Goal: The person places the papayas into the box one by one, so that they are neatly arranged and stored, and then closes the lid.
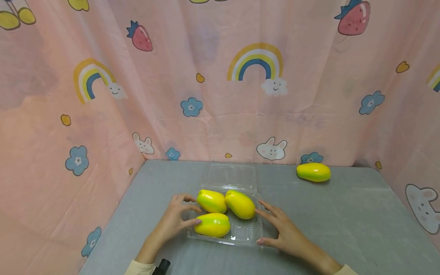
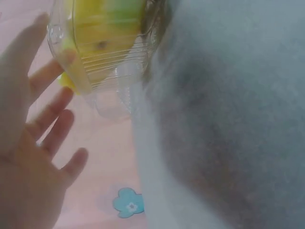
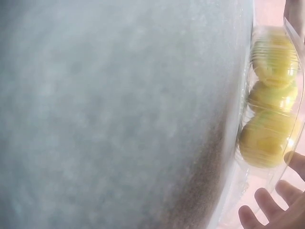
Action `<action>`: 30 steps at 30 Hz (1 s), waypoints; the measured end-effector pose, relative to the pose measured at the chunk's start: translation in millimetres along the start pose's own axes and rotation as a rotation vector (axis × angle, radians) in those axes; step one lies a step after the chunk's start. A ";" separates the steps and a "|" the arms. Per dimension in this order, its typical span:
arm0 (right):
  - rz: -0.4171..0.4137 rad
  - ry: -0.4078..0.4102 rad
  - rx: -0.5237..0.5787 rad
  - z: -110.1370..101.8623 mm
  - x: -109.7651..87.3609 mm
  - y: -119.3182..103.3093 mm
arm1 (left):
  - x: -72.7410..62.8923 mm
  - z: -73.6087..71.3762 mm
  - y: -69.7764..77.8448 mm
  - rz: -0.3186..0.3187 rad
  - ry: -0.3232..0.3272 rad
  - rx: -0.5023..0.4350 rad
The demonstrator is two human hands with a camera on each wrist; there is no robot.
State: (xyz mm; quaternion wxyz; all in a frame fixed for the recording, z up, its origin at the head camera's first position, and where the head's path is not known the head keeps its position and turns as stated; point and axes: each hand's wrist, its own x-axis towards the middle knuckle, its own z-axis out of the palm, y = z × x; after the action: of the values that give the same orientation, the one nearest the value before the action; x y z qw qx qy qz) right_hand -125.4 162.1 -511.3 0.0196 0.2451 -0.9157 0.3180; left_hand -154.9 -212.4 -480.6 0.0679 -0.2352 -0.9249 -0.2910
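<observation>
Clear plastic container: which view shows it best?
Head: it frames the clear plastic container, base and open lid, from above. Left wrist shows mainly one ribbed corner, cropped; right wrist shows it side-on at the frame's edge.

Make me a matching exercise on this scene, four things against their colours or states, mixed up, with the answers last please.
1. Lone fruit
2. Open container
3. Tabletop
4. Curtain

A. Clear, holding three fruits
B. Pink and patterned
C. Mostly yellow, lying near the back
D. Grey

Pairs: 1-C, 2-A, 3-D, 4-B
</observation>
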 end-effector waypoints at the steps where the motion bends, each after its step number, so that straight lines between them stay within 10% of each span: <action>1: 0.001 -0.001 0.000 0.0 0.0 -0.1 | -0.4 0.0 0.1 -0.005 -0.014 0.003; 9: 0.017 -0.011 0.007 -0.9 0.0 -1.1 | -2.1 0.9 1.4 -0.156 -0.189 0.015; 19: 0.030 -0.022 -0.002 -1.7 1.0 -1.7 | 11.0 -3.2 6.4 -0.172 -0.341 0.024; 30: 0.003 -0.006 0.002 -0.2 0.2 0.2 | 7.9 0.7 1.1 -0.201 -0.303 -0.058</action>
State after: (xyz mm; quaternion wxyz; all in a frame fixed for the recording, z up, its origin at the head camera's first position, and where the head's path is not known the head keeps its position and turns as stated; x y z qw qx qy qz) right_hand -125.6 162.3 -511.2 0.0161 0.2449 -0.9157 0.3182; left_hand -161.3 -208.0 -478.6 -0.1082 -0.1843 -0.9347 -0.2840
